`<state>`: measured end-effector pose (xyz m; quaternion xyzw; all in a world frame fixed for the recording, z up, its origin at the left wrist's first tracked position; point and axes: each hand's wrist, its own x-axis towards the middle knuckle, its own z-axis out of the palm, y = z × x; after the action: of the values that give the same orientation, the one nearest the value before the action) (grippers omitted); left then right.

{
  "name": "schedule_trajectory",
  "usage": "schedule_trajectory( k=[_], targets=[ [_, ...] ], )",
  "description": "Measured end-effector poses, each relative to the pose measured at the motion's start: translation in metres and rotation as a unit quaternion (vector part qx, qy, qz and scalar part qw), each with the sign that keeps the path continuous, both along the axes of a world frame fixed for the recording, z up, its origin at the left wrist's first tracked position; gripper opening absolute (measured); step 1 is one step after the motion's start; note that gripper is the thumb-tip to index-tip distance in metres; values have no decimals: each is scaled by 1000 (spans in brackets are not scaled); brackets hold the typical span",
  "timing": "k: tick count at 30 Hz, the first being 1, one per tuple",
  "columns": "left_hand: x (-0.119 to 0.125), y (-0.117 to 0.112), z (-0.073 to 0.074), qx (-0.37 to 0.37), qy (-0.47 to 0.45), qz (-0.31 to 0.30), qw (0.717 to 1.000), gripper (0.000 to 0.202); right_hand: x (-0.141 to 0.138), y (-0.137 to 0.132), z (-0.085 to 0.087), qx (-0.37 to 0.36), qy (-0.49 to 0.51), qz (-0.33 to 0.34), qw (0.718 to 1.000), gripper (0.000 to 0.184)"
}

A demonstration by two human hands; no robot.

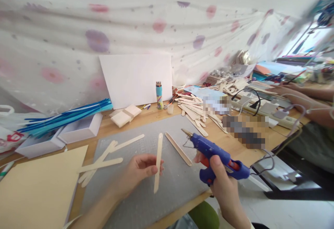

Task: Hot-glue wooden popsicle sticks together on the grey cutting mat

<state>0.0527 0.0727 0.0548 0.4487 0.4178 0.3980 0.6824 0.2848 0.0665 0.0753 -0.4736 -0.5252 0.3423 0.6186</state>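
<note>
So the left hand [142, 171] is pinching a wooden craft stick [158, 163] between thumb and fingers. It's holding it roughly upright just above the gray mat [180, 183] that's lying on the tabletop [106, 128]. The right hand [224, 183] is clenching around the grip of a blue glue gun [216, 156]. The nozzle is pointing up and to the left, near the held stick but not touching it, and the gun's cord is trailing off to the right.

On the mat, a loose stick [178, 148] is lying diagonally between the held one and the gun. A few crossed sticks [104, 159] are sitting just left of the left hand, and a cream board [36, 187] is lying at the near left corner.

Further back, a bunch of thin blue rods [68, 117] is resting across some white boxes [80, 128]. A white sheet [135, 79] is leaning against the flowered cloth [78, 41]. A tube of coloured pencils [159, 95] is standing near a big pile of sticks [193, 109]. Over on the right, another person's arms [300, 98] are resting by a power strip [276, 114].
</note>
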Motion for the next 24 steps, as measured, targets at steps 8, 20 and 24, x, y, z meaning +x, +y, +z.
schedule_trajectory(
  k=[8,20,24],
  targets=[
    [0,6,7,32,90,38,995,37,46,18,-13,-78,-73,-63,992,41],
    [9,47,9,195,363,176,894,32,71,34,-7,-179,-112,-174,962,47],
    [17,39,16,188,346,152,907,45,71,23,-11,-105,-131,10,986,43]
  ],
)
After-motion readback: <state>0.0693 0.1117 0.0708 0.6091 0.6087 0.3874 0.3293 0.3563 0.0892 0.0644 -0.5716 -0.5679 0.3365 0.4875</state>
